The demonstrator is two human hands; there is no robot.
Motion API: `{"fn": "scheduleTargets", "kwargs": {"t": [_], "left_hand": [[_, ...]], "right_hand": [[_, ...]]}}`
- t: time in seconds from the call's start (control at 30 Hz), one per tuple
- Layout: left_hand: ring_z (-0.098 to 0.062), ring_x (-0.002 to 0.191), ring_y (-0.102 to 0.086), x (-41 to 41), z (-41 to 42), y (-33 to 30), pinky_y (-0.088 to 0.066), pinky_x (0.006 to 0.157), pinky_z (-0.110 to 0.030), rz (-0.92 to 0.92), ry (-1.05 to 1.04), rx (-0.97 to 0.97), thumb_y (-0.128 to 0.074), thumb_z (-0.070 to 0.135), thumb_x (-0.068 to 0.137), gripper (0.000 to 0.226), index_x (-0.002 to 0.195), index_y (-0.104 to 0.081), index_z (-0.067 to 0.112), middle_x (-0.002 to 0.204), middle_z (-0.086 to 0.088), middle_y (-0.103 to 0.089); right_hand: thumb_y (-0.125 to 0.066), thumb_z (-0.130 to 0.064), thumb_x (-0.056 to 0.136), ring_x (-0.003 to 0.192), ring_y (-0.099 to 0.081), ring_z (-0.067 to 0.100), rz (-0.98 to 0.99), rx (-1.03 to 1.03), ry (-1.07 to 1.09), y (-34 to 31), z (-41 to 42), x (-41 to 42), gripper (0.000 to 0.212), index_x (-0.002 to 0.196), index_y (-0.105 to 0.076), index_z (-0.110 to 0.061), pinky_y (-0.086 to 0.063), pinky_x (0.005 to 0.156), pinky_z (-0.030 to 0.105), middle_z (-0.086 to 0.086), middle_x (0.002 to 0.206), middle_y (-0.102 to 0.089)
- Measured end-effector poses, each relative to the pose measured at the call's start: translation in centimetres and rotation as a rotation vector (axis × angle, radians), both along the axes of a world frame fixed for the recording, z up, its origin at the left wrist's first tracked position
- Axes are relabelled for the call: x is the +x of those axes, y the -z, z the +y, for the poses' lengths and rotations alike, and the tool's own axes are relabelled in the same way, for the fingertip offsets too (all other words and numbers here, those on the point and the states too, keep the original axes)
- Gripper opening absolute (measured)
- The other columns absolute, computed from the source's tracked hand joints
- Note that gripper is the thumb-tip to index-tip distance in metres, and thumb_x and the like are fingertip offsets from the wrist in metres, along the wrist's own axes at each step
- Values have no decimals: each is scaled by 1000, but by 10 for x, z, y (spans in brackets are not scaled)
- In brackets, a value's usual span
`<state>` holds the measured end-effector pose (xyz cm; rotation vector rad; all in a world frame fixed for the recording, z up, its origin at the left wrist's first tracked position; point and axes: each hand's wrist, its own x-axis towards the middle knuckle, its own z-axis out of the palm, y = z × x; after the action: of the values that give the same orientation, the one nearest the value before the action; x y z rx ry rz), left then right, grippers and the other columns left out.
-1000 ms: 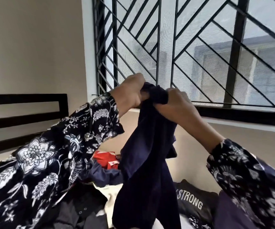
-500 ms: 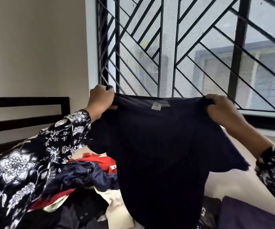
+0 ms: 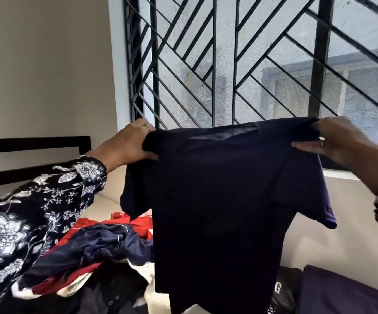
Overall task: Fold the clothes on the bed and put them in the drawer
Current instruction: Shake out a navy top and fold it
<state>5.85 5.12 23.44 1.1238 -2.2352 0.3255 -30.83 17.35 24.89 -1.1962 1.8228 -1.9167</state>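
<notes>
Room: you face a barred window [image 3: 263, 64] that fills the upper right of the frame, with a plain wall at the upper left and a dark headboard [image 3: 34, 143] at mid left.
Bed: its pale sheet [image 3: 342, 234] shows at the lower right, under the hanging cloth.
Shirt: the navy T-shirt [image 3: 224, 211] hangs in the centre of the frame, spread by its shoulders, collar uppermost, hem down near the bottom edge.
Left grip: your left hand [image 3: 129, 146] pinches the shoulder seam at centre left, thumb in front, fingers behind the cloth.
Right grip: your right hand [image 3: 340, 143] holds the other shoulder at the right, thumb laid flat across the front.
Handling: it looks like thin, light, limp knit; it will sag wherever you do not support it, and it is not fragile.
Where to hold: keep to the shoulder seams while you lay it down; I judge the sleeves [image 3: 306, 200] will flop inward by themselves.
Pile: unfolded clothes [image 3: 97, 250], red, navy and white, lie at the lower left, touching the shirt's left edge.
Other items: a black printed garment [image 3: 283, 288] and a purple cloth [image 3: 346, 293] lie at the lower right.
Drawer: not in view.
Progress: early, by my judgement; no finished fold is plainly visible.
</notes>
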Motion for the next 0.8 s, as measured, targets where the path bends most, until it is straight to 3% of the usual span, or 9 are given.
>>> {"fn": "scheduleTargets", "kwargs": {"t": [0.03, 0.1, 0.2, 0.27, 0.37, 0.5, 0.6, 0.7, 0.8], "left_hand": [[-21, 101, -54, 0, 0, -1, -34, 83, -19, 17, 12, -37, -76, 22, 80, 40, 114, -63, 6, 102, 1, -50], [-26, 89, -59, 0, 2, -4, -39, 75, -26, 147, 15, -66, -62, 15, 90, 11, 94, -67, 5, 86, -1, -56], [-25, 66, -54, -3, 2, -12, -36, 59, -31, 248, -7, -31, -50, 31, 97, 39, 62, -54, 14, 64, -1, -54], [-28, 69, -56, -4, 2, -16, -38, 62, -33, 260, -29, -42, -47, 35, 97, 41, 60, -50, 19, 64, 0, -54], [-30, 74, -57, -4, 0, -18, -40, 65, -34, 263, -77, -88, -46, 40, 97, 37, 66, -54, 19, 65, 3, -54], [-19, 62, -51, 4, 0, -25, -35, 61, -31, 160, -108, -71, -54, 58, 87, 44, 54, -51, 29, 58, 6, -51], [-23, 58, -54, 8, 2, -32, -34, 55, -30, 122, -164, 10, -54, 56, 87, 51, 60, -57, 12, 57, -3, -54], [-17, 42, -63, 2, -2, -28, -41, 40, -22, 449, -96, 198, -55, 43, 94, 40, 80, -59, 6, 69, -8, -62], [-15, 45, -67, -8, -6, -20, -46, 38, -17, 867, 36, 392, -56, 33, 96, 26, 93, -57, 7, 90, -10, -65]], "right_hand": [[-58, -8, 92, 70, -59, 21, 87, -9, 30, 0, -2, -2, 10, 87, -53, -1, -53, 65, 12, 11, 87, -58], [-55, -13, 88, 73, -62, 24, 217, -57, 72, 3, -1, 0, 16, 102, -51, -6, -56, 68, 27, 14, 104, -61], [-56, -9, 86, 88, -51, 26, 625, -115, 285, 13, 3, 9, 29, 112, -44, -8, -41, 76, 35, 11, 102, -53], [-62, -5, 76, 102, -50, 34, 923, -93, 376, 22, 1, 8, 48, 120, -43, -5, -41, 88, 42, 18, 112, -52], [-65, -4, 68, 111, -45, 43, 1034, 130, 462, 32, -7, -8, 51, 116, -49, 1, -40, 95, 49, 23, 113, -49], [-61, -7, 72, 100, -56, 42, 820, 245, 451, 31, -3, -18, 28, 100, -61, -6, -46, 83, 44, 19, 104, -54], [-47, -11, 76, 72, -65, 36, 573, 168, 374, 23, 3, -27, 26, 92, -68, -7, -54, 64, 36, 22, 84, -63], [-36, 2, 85, 33, -55, 23, 180, 78, 209, 15, 3, -28, 23, 81, -58, -4, -45, 31, 23, 16, 72, -53], [-39, 3, 93, 45, -55, 18, -133, 17, 66, 7, 3, -23, 19, 82, -51, -8, -40, 28, 17, 9, 73, -49]]}}
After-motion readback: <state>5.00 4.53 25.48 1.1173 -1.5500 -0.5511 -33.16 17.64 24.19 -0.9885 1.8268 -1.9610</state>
